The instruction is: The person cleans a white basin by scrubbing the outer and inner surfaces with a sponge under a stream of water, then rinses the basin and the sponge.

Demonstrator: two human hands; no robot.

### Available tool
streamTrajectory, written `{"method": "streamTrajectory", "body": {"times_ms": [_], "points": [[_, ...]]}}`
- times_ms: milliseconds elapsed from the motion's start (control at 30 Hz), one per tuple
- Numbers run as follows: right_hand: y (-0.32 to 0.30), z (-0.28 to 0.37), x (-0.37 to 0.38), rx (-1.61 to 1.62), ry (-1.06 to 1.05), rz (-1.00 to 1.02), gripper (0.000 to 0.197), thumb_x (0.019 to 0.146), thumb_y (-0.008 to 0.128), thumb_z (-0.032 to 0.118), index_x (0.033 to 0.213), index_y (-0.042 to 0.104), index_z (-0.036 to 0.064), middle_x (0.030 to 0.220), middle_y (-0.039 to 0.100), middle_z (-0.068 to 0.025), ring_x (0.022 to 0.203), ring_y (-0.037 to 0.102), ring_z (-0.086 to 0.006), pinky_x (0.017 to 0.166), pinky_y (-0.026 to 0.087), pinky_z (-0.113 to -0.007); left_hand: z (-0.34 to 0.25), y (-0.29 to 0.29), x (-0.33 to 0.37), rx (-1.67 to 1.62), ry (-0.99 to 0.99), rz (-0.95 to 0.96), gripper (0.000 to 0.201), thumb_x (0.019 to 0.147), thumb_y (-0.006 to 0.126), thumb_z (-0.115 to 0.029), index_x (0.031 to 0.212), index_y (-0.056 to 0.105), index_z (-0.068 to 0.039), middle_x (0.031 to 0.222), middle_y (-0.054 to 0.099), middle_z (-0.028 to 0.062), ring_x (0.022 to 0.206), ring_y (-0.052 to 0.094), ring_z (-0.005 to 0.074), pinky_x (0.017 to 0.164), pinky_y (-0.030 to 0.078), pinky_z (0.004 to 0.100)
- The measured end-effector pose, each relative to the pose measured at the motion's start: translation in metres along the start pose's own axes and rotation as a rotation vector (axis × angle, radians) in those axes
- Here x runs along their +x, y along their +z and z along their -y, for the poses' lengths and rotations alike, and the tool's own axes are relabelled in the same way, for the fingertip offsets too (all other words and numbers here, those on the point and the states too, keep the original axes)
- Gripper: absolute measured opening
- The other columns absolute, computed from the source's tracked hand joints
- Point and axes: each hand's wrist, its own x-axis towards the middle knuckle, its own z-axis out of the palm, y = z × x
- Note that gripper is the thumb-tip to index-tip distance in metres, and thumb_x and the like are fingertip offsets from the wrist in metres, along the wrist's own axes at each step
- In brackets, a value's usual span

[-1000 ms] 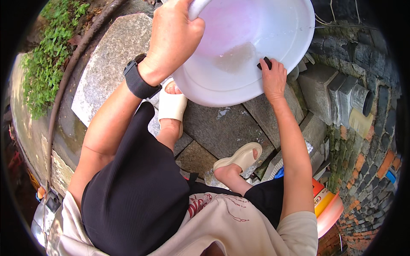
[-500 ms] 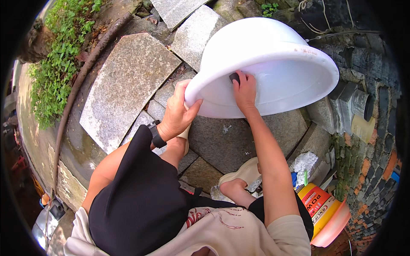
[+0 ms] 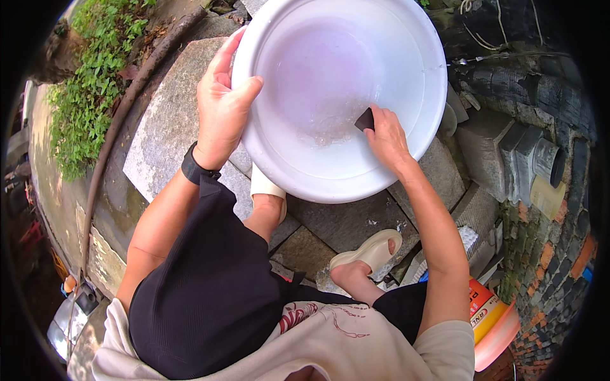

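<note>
A large round white plastic basin (image 3: 318, 188) is tipped toward me, so its inside shows, with a little sudsy or cloudy water low in it. My left hand (image 3: 222, 108) is closed on the basin's left rim, thumb on the inner side and fingers behind. Inside the basin, toward its lower right, my right hand (image 3: 389, 141) pinches a small dark scrubbing pad (image 3: 365, 119) near the wall. What the pad is made of cannot be made out. The basin's underside is hidden.
Stone slabs (image 3: 337, 222) pave the ground beneath my sandalled feet. A brown pipe (image 3: 114, 127) runs along green plants (image 3: 89, 108) on the left. On the right stand grey duct-like pieces (image 3: 508, 146), a brick wall (image 3: 559, 254) and a yellow-and-red bucket (image 3: 486, 305) in a pink basin (image 3: 499, 340).
The basin has tilted further toward me and shifted left, so its inside now faces up. My left hand has risen with its rim; the right hand and pad have moved slightly right.
</note>
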Motion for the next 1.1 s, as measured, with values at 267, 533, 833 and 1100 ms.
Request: {"method": "streamTrajectory", "body": {"times_ms": [267,533,833,1100], "points": [[-0.037,-0.032,0.012,-0.205,0.069,-0.122,0.05,0.081,0.069,0.016,0.124,0.052,-0.0028,0.114,0.059,-0.0189,0.109,0.05,-0.0364,0.094,0.044,-0.046,0.079,-0.004,-0.018,-0.012,-0.192,-0.07,0.07,0.075,0.051,0.003,0.143,0.036,0.002,0.132,0.053,0.0134,0.116,0.055,0.0178,0.098,0.045,0.0308],[0.049,-0.049,0.056,-0.337,0.181,-0.35,0.042,0.079,0.072,0.014,0.111,0.05,-0.0015,0.105,0.055,-0.0233,0.102,0.049,-0.0395,0.092,0.04,-0.044,0.09,0.016,-0.009,0.035,-0.129,-0.114,0.065,0.076,0.052,0.002,0.14,0.04,0.005,0.128,0.057,0.0161,0.112,0.058,0.0195,0.096,0.046,0.0295],[0.043,-0.031,0.038,-0.001,-0.402,0.055,0.048,0.07,0.075,0.0,0.114,0.056,0.0073,0.108,0.054,-0.0157,0.103,0.052,-0.0346,0.091,0.046,-0.041,0.087,0.005,-0.008,0.155,-0.14,-0.1,0.065,0.075,0.052,0.002,0.139,0.043,0.003,0.122,0.061,0.0154,0.108,0.06,0.019,0.092,0.047,0.0294],[0.057,-0.046,0.109,-0.119,0.146,-0.489,0.045,0.074,0.074,0.01,0.117,0.06,0.0086,0.107,0.058,-0.0174,0.101,0.053,-0.0366,0.086,0.047,-0.043,0.085,0.022,-0.007,0.148,-0.128,-0.126,0.066,0.074,0.052,0.002,0.14,0.042,0.003,0.123,0.061,0.0158,0.109,0.059,0.019,0.093,0.047,0.0296]]}}
